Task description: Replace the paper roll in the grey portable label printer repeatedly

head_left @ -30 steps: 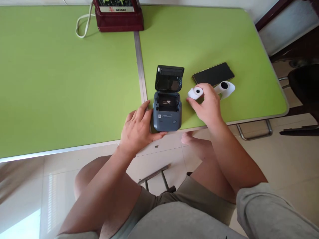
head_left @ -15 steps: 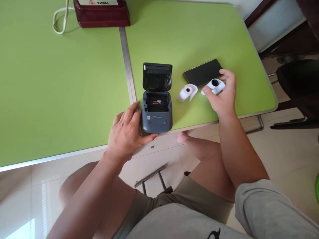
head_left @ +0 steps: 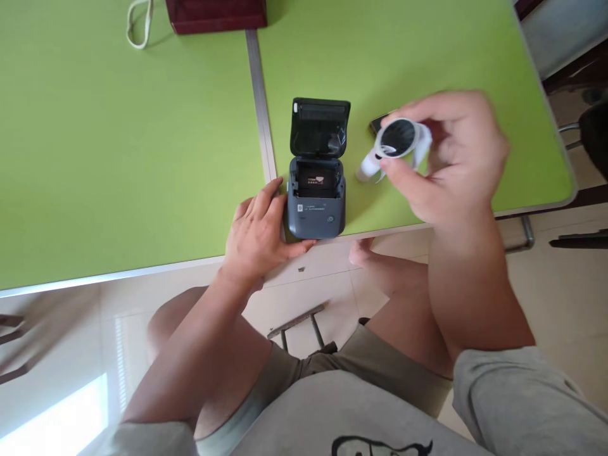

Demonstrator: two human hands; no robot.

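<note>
A small grey-blue printer stands near the front edge of the green table, its black lid up and its paper bay showing. My left hand rests against the printer's left side, fingers curled round its lower corner. My right hand is raised above the table to the right of the printer and pinches a white paper roll, whose dark core faces me. A second white paper roll lies on the table just below it. A black phone is mostly hidden behind the held roll.
A dark red box with a white cord stands at the table's far edge. A metal seam splits the table top. A dark chair stands at the right. My bare knees are under the table's front edge.
My right hand let go of the first roll, took hold of the second roll beside the phone and lifted it off the table toward me. The left hand stayed on the printer.
</note>
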